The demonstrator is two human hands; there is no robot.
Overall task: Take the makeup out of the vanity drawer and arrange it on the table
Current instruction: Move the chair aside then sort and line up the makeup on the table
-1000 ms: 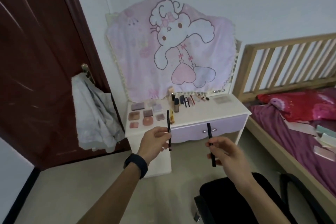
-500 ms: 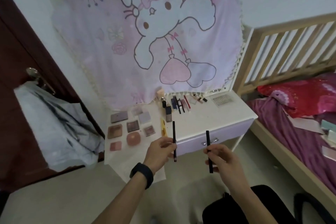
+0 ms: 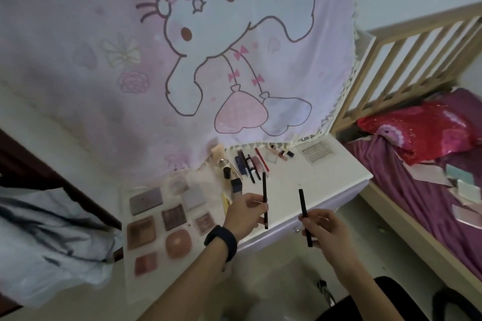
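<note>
My left hand (image 3: 245,212) pinching a thin black makeup pencil (image 3: 265,190) upright, my right hand (image 3: 326,227) gripping a second thin black pencil (image 3: 302,203), both over the white vanity tabletop (image 3: 318,177) near its front edge, square eyeshadow palettes (image 3: 156,221) to the left, slim tubes (image 3: 250,161) at the back below the pink rabbit cloth (image 3: 234,60), wooden bed frame (image 3: 407,60) close on the right.

view: head, wide-angle | position: above and in front of worktop (image 3: 313,180) | facing: forward and down | range: near, worktop in lower centre
</note>
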